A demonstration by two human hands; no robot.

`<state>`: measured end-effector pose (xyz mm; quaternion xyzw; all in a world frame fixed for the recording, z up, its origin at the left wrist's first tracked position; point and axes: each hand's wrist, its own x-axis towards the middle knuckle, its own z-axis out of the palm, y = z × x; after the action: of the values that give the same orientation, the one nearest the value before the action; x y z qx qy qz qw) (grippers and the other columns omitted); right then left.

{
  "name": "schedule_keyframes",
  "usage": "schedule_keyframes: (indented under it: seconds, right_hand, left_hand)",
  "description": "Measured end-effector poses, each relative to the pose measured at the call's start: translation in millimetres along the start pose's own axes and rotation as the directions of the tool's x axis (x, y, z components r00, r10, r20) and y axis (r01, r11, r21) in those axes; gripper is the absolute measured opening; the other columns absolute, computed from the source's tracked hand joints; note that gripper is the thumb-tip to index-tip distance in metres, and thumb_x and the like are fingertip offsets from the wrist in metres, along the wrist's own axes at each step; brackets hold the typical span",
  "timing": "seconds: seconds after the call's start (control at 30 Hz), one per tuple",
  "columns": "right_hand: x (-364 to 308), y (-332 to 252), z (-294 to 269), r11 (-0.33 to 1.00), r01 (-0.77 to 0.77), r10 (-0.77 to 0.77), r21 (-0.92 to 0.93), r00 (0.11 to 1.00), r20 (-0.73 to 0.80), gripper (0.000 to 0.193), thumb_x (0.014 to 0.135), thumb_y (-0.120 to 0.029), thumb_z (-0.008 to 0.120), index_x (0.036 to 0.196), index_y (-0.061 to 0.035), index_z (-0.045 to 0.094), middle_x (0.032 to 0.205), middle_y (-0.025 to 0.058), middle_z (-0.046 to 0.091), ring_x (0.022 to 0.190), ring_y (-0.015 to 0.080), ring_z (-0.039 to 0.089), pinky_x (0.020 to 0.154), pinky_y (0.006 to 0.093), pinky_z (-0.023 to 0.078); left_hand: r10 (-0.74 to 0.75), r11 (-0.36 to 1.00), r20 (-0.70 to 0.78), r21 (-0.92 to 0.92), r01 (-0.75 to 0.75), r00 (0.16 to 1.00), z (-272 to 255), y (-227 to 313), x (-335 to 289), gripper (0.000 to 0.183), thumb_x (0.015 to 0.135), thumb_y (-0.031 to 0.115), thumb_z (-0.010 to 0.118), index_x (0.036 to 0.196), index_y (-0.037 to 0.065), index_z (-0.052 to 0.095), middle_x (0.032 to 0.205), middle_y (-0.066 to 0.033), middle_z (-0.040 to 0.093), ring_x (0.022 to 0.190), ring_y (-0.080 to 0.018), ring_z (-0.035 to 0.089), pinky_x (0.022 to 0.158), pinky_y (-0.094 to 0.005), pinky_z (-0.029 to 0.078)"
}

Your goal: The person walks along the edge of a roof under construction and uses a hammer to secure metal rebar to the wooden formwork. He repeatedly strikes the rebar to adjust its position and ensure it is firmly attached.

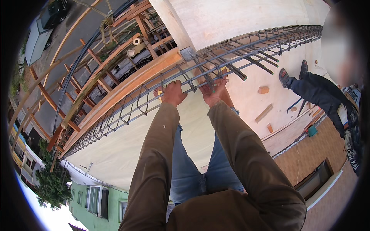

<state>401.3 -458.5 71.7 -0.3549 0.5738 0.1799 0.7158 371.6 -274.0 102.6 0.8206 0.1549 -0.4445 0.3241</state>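
A long rebar cage (137, 106) of dark steel bars with bent stirrups runs from the lower left to the upper right. My left hand (173, 93) is closed over its near bars, knuckles up. Just to the right, my right hand (214, 91) holds the cage from beneath with the palm turned up; its fingers are partly hidden among the bars. Several loose bar ends (256, 65) stick out from the cage to the right of that hand. Both forearms are in brown sleeves.
Wooden formwork (162, 63) borders the cage, with timber framing (92, 77) and a street beyond it at left. At right, a co-worker (320, 94) in dark clothes stands on the pale boards. Wood scraps (264, 89) lie there. A green bucket (312, 131) stands lower right.
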Motion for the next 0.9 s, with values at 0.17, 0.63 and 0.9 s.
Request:
schedule_keyframes:
  seconds: [0.17, 0.63, 0.9]
  right_hand:
    - [19.9, 9.2, 8.8, 0.979, -0.078, 0.095, 0.188, 0.992, -0.082, 0.093, 0.076, -0.088, 0.025, 0.098, -0.0036, 0.057, 0.07, 0.0115, 0.053, 0.071, 0.0278, 0.053, 0.074, 0.0467, 0.046]
    - [28.0, 11.1, -2.1, 0.966, -0.163, 0.16, 0.2, 0.987, 0.032, 0.072, 0.077, -0.08, 0.049, 0.1, -0.0121, 0.042, 0.078, 0.0051, 0.044, 0.056, 0.019, 0.047, 0.058, 0.039, 0.044]
    - [37.2, -1.5, 6.9, 0.984, -0.086, 0.077, 0.155, 0.995, 0.063, 0.068, 0.082, -0.078, 0.046, 0.096, -0.0118, 0.039, 0.076, 0.005, 0.042, 0.056, 0.019, 0.047, 0.058, 0.0391, 0.045]
  left_hand:
    - [-0.049, 0.996, 0.116, -0.062, 0.056, 0.992, -3.9, -5.7, 16.3, 0.058, 0.063, 0.039, 0.083, 0.1, 0.0, 0.063, 0.102, -0.0224, 0.066, 0.105, -0.041, 0.06, 0.095, -0.0552, 0.041]
    - [-0.225, 0.971, 0.12, 0.111, 0.212, 0.967, -1.8, 22.6, 12.7, 0.054, 0.068, 0.031, 0.084, 0.105, 0.0, 0.061, 0.104, -0.0206, 0.066, 0.104, -0.0359, 0.062, 0.088, -0.0431, 0.05]
    - [-0.197, 0.969, 0.066, 0.168, 0.183, 0.978, 8.8, 21.6, 7.0, 0.055, 0.067, 0.034, 0.083, 0.107, 0.001, 0.063, 0.108, -0.0237, 0.063, 0.112, -0.0358, 0.058, 0.096, -0.0415, 0.046]
